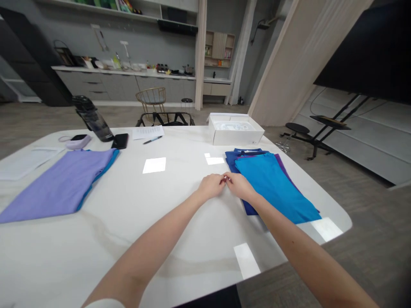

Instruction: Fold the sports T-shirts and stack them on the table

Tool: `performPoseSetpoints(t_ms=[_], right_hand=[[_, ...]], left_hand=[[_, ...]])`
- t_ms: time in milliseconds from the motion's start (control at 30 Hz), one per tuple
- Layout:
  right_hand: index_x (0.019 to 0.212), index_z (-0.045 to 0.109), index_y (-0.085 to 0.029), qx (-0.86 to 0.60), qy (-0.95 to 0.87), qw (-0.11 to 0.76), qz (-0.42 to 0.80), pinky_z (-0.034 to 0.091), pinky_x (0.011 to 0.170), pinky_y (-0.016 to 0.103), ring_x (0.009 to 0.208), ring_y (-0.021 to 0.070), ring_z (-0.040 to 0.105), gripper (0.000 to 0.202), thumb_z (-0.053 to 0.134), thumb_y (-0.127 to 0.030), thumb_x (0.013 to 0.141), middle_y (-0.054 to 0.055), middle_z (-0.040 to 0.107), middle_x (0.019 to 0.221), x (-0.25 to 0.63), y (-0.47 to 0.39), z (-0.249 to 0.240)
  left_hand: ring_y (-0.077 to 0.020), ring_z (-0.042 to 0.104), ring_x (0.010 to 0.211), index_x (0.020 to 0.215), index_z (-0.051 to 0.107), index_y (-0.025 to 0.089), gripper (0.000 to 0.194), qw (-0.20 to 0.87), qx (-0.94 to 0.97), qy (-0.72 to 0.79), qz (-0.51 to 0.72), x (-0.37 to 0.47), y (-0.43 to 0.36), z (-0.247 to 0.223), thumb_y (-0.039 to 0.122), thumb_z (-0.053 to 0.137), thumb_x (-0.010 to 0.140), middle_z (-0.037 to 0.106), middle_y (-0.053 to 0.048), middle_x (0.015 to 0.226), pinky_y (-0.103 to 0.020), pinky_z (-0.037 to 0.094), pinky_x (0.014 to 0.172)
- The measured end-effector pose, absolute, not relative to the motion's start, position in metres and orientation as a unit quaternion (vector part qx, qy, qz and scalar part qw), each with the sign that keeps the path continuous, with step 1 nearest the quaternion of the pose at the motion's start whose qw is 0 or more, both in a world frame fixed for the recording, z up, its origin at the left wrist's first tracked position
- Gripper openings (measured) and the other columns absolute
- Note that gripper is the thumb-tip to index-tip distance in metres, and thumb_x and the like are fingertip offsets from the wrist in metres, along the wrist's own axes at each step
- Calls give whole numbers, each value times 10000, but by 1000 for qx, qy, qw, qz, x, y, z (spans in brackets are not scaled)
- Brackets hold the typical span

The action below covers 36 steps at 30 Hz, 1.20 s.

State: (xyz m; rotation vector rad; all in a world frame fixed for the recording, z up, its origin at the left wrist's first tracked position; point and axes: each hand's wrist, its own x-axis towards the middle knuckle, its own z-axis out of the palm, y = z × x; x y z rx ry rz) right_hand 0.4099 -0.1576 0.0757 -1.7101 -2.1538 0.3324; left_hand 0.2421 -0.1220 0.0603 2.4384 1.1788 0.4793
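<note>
Grey cupboards (112, 87) stand far behind the blue cloth (272, 182). Left hand (212, 185) and right hand (239, 185) meet by its left edge, fingers bunched; I can't tell if they hold anything.

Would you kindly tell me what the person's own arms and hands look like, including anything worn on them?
The left hand and right hand wear no gloves, with no watch or bracelet in sight. Both forearms are bare; a white sleeve edge shows on the left side, none on the right.
</note>
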Motion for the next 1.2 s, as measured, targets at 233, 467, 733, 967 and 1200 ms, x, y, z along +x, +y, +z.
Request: performPoseSetpoints(t_ms=[233,467,733,967,1200], right_hand=[[1089,742,-245,-525,-790,211,235,464,737,275,774,177,675,241,540,-264,959,23,769,910,273,-130,49],[1038,743,-232,-431,-821,210,310,458,723,265,769,161,655,225,537,-285,964,19,751,897,138,-109,42],[1048,693,-225,-420,-863,181,213,420,816,303,889,191,644,191,532,-317,1001,43,727,973,36,-90,27],[1092,622,-218,-441,-871,168,135,368,928,382,1051,257,624,235,464,-385,1048,86,706,1080,20,-82,18],[1029,639,-221,-440,-867,185,139,391,916,367,998,239,635,239,483,-403,1035,76,718,1023,20,-82,19]], left_hand=[[-234,659,1035,1025,730,235,257,147,817,522,198,69,-126,44,257,488,942,727,-74,1050,-365,471,962],[-284,563,1216,1205,653,225,328,-19,644,727,238,-145,-92,40,205,503,914,609,-105,1277,-424,388,1069],[-315,577,1183,1350,558,179,435,-14,549,805,225,-271,-51,27,329,515,944,567,-164,1322,-413,420,1033],[-378,552,1160,1175,640,229,285,-30,502,843,192,-270,-41,17,312,463,968,603,-154,1223,-495,426,942],[-314,610,1059,1210,605,230,337,-69,527,825,193,-256,-50,24,262,334,1012,626,-140,1162,-444,402,917]])
